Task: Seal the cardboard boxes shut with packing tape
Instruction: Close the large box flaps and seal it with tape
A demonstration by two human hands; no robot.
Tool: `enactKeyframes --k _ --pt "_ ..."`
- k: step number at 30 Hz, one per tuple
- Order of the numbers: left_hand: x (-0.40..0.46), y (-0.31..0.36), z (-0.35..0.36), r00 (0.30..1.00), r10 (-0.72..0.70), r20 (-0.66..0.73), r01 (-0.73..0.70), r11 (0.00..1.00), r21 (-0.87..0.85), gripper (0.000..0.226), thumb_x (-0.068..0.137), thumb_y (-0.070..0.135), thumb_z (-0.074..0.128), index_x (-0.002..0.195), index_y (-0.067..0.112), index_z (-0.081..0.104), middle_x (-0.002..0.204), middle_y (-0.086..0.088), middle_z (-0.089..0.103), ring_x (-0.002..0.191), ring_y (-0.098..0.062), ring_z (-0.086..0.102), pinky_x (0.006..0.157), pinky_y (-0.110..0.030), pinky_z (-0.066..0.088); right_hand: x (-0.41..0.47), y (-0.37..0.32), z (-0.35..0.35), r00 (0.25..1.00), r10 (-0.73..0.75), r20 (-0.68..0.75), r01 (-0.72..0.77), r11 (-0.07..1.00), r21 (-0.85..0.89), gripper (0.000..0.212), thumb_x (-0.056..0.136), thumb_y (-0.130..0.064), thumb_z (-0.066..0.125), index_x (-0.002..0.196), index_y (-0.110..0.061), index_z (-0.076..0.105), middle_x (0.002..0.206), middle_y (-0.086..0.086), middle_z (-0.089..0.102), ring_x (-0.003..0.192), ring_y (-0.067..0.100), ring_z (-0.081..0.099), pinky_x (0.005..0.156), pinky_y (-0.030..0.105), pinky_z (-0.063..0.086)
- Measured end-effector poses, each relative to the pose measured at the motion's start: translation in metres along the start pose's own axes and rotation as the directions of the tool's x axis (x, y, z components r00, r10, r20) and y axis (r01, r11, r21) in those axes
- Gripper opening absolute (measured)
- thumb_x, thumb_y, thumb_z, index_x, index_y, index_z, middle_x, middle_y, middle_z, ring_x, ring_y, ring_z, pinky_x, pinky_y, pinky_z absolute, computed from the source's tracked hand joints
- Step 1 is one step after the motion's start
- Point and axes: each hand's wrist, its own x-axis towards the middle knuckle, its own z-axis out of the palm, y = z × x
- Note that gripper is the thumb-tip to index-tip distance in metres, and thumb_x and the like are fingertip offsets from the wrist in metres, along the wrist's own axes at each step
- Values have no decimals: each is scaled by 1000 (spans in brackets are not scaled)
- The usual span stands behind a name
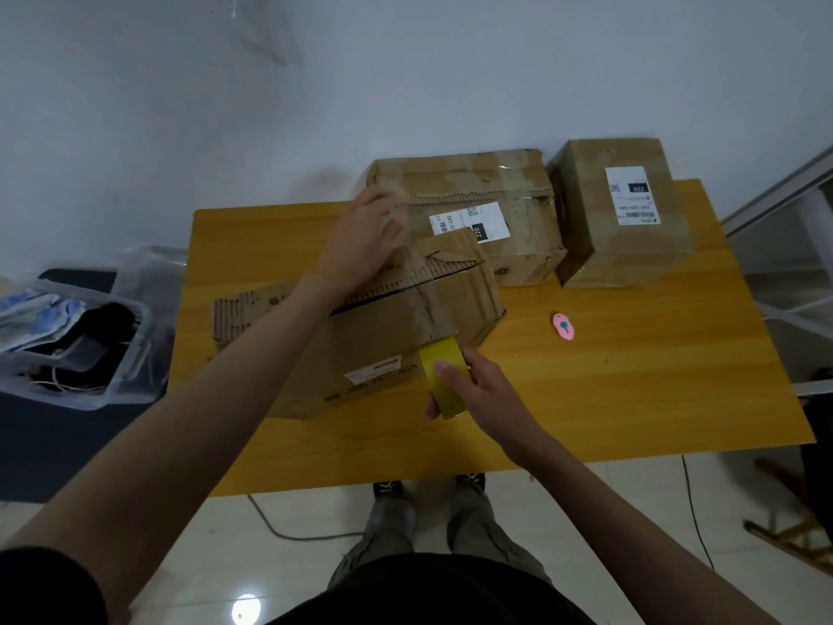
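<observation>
A worn cardboard box (374,349) lies near me on the yellow table (631,390), its torn top flaps partly apart with a dark gap showing. My left hand (360,245) presses flat on the far flap of this box. My right hand (473,390) grips a yellow roll of packing tape (444,385) against the box's near right corner. A second box (487,209) with a white label sits behind it. A third box (622,209), labelled too, stands at the back right.
A small pink cutter (563,326) lies on the table right of the near box. A clear plastic bin (67,345) of clutter stands on the floor at the left. Cables trail on the tiled floor by my feet. Wooden pieces lie at the far right.
</observation>
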Motion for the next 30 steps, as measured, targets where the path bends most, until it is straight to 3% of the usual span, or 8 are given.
enactKeyframes --k 2,5,7,10,17,20,24,30 --pt "-23 7 2 976 198 95 -207 974 96 51 109 40 35 155 19 39 159 -3 39 143 -18 40 115 -35 34 0 0 0 1000 -1 -6 1 1000 11 22 106 -25 48 110 -7 59 80 17 73 77 30 71 73 30 56" --pt "-61 -1 9 873 286 396 -385 902 197 72 105 62 19 163 21 4 171 2 1 157 -11 -1 127 -38 5 -1 -1 0 1000 0 2 0 999 40 24 106 -26 48 117 -8 59 80 18 73 76 30 71 71 30 56" --pt "-75 -17 17 846 304 438 -446 854 267 76 103 66 16 163 22 -4 170 4 -11 156 -13 -14 128 -46 -3 -3 -1 -1 1000 -3 10 2 998 56 25 106 -27 48 119 -10 59 81 18 72 76 31 71 70 30 56" --pt "-77 -28 25 847 324 421 -477 812 336 83 99 72 19 163 23 -4 170 4 -12 155 -24 -19 124 -58 -6 -3 1 -2 1000 4 4 -4 997 79 26 106 -29 48 121 -12 61 82 18 72 78 31 71 71 32 56" --pt "-69 -27 11 844 241 480 -462 780 422 115 71 99 35 159 43 -12 167 -2 -26 151 -44 -22 117 -72 -7 -6 10 -2 1000 -8 8 7 999 44 26 105 -33 48 112 -14 64 84 14 73 81 26 71 76 32 56" --pt "-65 -23 8 851 170 497 -429 770 472 119 66 98 44 155 49 -17 165 -3 -30 151 -50 -10 115 -76 10 -5 13 -2 1000 -19 -17 20 999 27 23 104 -33 52 112 -16 65 87 11 74 84 23 72 77 32 57" --pt "-59 -24 6 867 181 465 -433 737 520 117 68 94 46 155 48 -17 167 -8 -22 139 -44 25 102 -59 39 -4 22 -5 995 -83 -56 77 992 -96 17 98 -33 62 105 -18 68 89 4 74 84 15 71 73 28 55" --pt "-57 -24 6 870 188 457 -423 760 494 115 69 92 48 156 50 -14 169 -6 -17 138 -44 28 105 -59 36 -8 41 0 960 -250 -124 215 945 -245 29 87 -28 78 113 -23 66 91 -14 70 85 1 66 71 17 49"
